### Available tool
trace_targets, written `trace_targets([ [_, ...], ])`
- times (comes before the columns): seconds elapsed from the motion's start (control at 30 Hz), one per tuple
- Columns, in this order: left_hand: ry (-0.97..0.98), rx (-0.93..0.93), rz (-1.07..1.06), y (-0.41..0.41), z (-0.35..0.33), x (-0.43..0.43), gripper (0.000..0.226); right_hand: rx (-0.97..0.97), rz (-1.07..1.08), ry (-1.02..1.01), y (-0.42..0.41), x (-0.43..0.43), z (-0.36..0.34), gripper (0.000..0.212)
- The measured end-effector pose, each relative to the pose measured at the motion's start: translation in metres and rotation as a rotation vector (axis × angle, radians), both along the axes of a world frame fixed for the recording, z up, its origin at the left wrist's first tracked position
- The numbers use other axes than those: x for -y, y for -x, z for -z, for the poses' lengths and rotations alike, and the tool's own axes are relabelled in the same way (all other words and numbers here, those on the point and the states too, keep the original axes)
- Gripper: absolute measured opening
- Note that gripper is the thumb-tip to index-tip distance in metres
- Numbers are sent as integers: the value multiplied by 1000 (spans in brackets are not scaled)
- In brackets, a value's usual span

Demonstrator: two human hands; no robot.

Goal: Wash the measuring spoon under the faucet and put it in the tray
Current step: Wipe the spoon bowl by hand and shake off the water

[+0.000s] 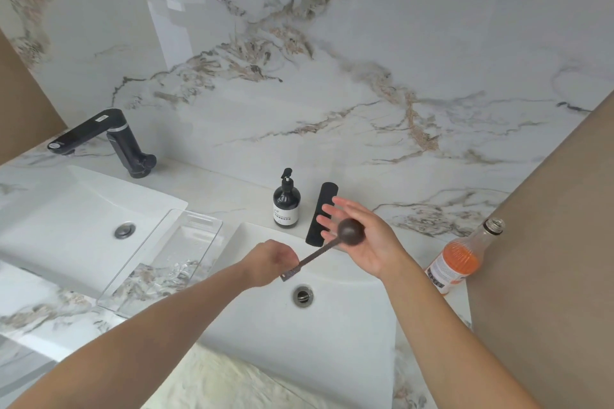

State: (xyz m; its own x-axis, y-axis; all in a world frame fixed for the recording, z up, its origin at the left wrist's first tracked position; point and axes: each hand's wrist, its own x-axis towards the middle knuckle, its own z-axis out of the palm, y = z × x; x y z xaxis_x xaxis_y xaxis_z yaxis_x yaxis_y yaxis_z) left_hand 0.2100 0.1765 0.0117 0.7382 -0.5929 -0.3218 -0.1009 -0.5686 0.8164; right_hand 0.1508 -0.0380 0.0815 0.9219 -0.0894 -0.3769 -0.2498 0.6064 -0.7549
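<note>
My left hand (pixel 269 262) grips the flat handle of a dark measuring spoon (pixel 350 231) above the right white sink (pixel 265 325). The spoon's round bowl lies against the palm of my right hand (pixel 362 236), whose fingers are spread. A flat black faucet (pixel 323 209) stands behind the sink, partly hidden by my right hand; no water is visible. A clear plastic tray (pixel 179 256) rests on the counter between the two sinks, to the left of my left hand.
A black pump bottle (pixel 286 206) stands behind the sink. An open bottle with orange liquid (pixel 460 259) stands at the right by a brown wall. A second sink (pixel 83 209) with a black faucet (pixel 109 136) is at the left.
</note>
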Motion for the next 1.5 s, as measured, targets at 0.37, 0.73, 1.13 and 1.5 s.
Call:
trace_targets([
  [0.37, 139, -479, -267, 17, 11, -24, 18, -366, 61, 184, 26, 11, 59, 43],
  [0.73, -195, -341, -126, 56, 45, -30, 20, -398, -25, 280, 68, -15, 102, 30],
  [1.13, -450, 91, -51, 39, 47, -39, 32, -448, 86, 445, 60, -42, 110, 27],
  [1.5, -83, -159, 36, -10, 42, -103, 7, -396, 258, 558, 17, -103, 74, 25],
])
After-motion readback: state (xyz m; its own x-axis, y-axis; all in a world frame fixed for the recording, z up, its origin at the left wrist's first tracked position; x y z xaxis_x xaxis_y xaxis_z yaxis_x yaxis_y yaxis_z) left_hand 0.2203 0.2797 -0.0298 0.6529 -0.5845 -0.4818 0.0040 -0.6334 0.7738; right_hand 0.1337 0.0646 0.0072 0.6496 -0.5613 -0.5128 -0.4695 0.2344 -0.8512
